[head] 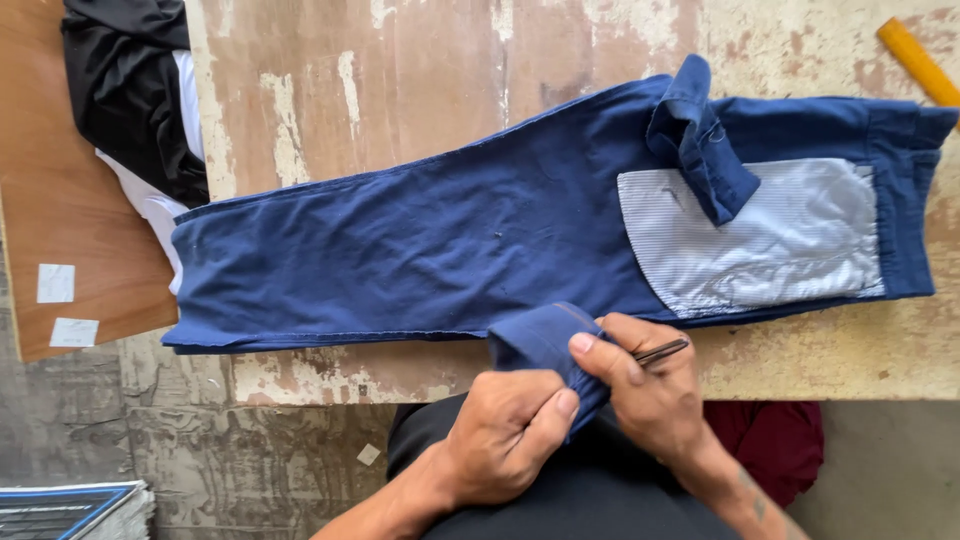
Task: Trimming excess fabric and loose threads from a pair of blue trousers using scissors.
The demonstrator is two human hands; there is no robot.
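A pair of navy blue trousers (430, 240) lies inside out across a worn wooden table (420, 80), its pale striped pocket lining (770, 235) showing at the right. At the table's near edge, a folded part of the blue cloth (535, 335) is pulled toward me. My left hand (500, 435) pinches this fold from below. My right hand (650, 385) grips the same fold with thumb and fingers and also holds a thin dark metal tool (662, 351), its tip pointing right.
Black and white cloth (140, 100) is piled at the table's far left beside a brown board (70, 200). A yellow ruler (918, 62) lies at the top right corner. Dark red cloth (770, 440) sits below the table edge.
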